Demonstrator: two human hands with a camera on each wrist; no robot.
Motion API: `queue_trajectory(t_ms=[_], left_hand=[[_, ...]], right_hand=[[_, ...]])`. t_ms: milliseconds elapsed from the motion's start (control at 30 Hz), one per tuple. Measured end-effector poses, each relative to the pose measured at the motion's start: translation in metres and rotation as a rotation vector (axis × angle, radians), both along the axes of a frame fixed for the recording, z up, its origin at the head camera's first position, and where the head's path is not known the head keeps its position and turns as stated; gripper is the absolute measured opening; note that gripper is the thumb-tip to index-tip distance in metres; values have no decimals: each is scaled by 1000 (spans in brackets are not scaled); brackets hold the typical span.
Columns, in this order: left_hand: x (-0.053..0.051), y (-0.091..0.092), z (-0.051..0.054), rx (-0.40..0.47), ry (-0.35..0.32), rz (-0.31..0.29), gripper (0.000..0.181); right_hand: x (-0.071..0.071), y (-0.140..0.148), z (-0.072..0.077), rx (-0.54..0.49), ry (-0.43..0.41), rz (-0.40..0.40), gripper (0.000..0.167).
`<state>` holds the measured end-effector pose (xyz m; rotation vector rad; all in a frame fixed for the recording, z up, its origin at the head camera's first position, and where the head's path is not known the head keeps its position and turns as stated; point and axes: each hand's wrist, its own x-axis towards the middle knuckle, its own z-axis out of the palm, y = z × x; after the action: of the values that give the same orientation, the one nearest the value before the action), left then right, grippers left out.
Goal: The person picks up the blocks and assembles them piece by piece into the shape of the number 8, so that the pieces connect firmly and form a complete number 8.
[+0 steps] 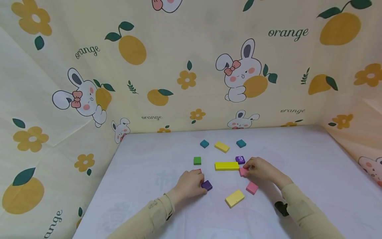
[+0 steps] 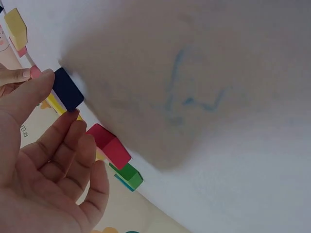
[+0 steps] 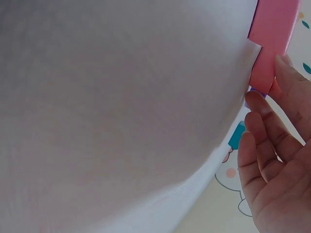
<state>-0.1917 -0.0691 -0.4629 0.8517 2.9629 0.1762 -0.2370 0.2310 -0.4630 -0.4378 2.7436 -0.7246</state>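
Note:
My left hand (image 1: pixel 190 184) pinches a dark purple block (image 1: pixel 207 185) between thumb and index finger; that block (image 2: pixel 68 90) looks almost navy in the left wrist view. Just behind those fingers a red block (image 2: pixel 109 145) is mostly hidden in the head view. My right hand (image 1: pixel 263 169) pinches a pink block (image 1: pixel 242 172) by its right side, thumb and index finger on it. This pink block sits at the right end of a long yellow block (image 1: pixel 226 166), below a purple block marked 9 (image 1: pixel 240 159). A second pink block (image 1: pixel 252 188) lies nearer the front.
A pale yellow block (image 1: pixel 234 198) lies at the front. Toward the back are a teal block (image 1: pixel 204 143), another pale yellow block (image 1: pixel 222 146) and a second teal block (image 1: pixel 241 143). A green block (image 1: pixel 197 160) lies left of the long yellow one. Printed cloth (image 1: pixel 191 39) walls the table (image 1: pixel 143 156).

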Motion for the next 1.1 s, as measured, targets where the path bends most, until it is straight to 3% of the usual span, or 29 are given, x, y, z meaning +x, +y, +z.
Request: queue_trajectory(t_ms=[567, 1100], left_hand=[[-16, 14, 0, -36, 55, -13, 24], [-41, 29, 2, -90, 113, -59, 17]], right_hand=[[0, -2, 0, -5, -30, -20, 27], [0, 0, -3, -21, -60, -47, 27]])
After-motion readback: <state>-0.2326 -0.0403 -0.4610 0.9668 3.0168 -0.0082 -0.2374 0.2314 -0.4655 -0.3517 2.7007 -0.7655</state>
